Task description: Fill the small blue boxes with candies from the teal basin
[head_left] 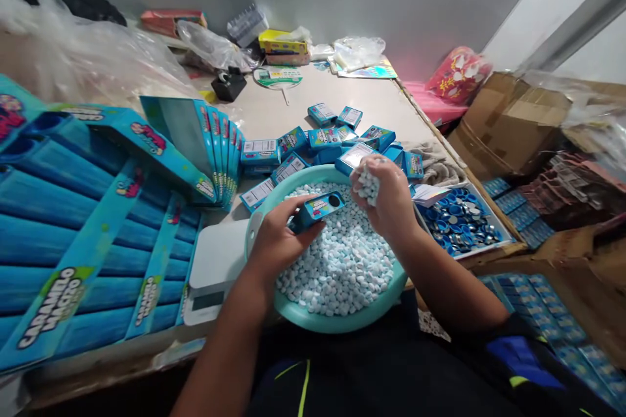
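Observation:
My left hand (282,234) grips a small blue candy box (319,207) over the basin, a round dark hole showing in its top. A handful of small white and pale-blue candies (368,186) is cupped in my right hand (391,199), raised above the basin's right side. Below both hands, a turquoise basin (337,322) holds a heap of the same candies (337,267). Several small blue boxes (323,138) lie piled just behind the basin.
Large blue display cartons (92,260) fill the left, beside a white scale (219,254). At right, a tray (493,244) holds blue and silver caps (457,218). Cardboard boxes (508,120) stand beyond the table's right edge. A hand fan (278,77) and plastic bags (359,52) lie farther back.

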{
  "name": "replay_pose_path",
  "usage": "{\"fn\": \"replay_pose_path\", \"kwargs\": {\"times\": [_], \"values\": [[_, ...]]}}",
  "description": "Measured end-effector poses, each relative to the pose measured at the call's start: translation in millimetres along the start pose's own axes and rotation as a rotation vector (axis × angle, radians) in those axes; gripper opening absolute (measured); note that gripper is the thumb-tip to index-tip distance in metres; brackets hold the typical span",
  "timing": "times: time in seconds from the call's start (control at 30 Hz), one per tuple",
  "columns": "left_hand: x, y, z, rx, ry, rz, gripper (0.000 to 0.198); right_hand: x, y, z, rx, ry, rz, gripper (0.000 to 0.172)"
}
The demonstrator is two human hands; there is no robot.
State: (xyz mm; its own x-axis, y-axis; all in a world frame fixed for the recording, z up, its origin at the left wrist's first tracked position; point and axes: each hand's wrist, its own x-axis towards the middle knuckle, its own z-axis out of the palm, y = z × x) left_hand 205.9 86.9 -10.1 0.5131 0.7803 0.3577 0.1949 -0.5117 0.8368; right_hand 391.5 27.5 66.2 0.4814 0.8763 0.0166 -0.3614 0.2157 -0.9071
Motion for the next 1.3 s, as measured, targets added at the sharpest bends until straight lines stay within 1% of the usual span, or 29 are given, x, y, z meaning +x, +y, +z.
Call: {"fn": "replay_pose_path", "kwargs": {"times": [0.1,0.2,0.3,0.4,0.63,0.8,0.93,1.07,1.2,1.3], "values": [[-2.7,-1.5,0.1,-0.006,-0.028,0.036,0.043,8.2,-1.3,13.6,0.085,0.017,-0.023,0.018],[-4.2,-1.2,-0.4,-0.002,-0.056,0.055,0.045,10.9,8.2,17.9,0.105,0.026,0.021,0.02],[-3.9,0.6,-1.4,0.013,-0.083,0.042,0.045,10.4,19.0,14.0,0.128,0.02,0.075,0.023],[-2.9,1.9,-2.0,0.019,-0.1,0.055,0.044,10.0,25.1,8.8,0.155,0.043,0.068,0.025],[-3.2,1.9,-1.9,0.038,-0.107,0.054,0.045,13.2,29.6,7.2,0.184,0.097,0.097,0.026],[-3.2,2.5,-1.7,0.046,-0.103,0.069,0.043,13.2,29.1,5.1,0.264,0.107,0.138,0.024],[-3.5,1.9,-1.8,0.047,-0.106,0.042,0.045,12.2,28.3,3.6,0.293,0.094,0.156,0.024],[-3.7,1.8,-2.0,0.054,-0.119,0.027,0.046,10.7,27.7,4.5,0.236,0.066,0.141,0.026],[-3.7,3.2,-2.2,0.068,-0.112,0.05,0.045,9.4,26.6,5.4,0.19,0.005,0.11,0.027],[-4.3,2.9,-1.7,0.088,-0.098,0.058,0.045,8.9,25.6,5.2,0.213,0.017,0.12,0.027]]}}
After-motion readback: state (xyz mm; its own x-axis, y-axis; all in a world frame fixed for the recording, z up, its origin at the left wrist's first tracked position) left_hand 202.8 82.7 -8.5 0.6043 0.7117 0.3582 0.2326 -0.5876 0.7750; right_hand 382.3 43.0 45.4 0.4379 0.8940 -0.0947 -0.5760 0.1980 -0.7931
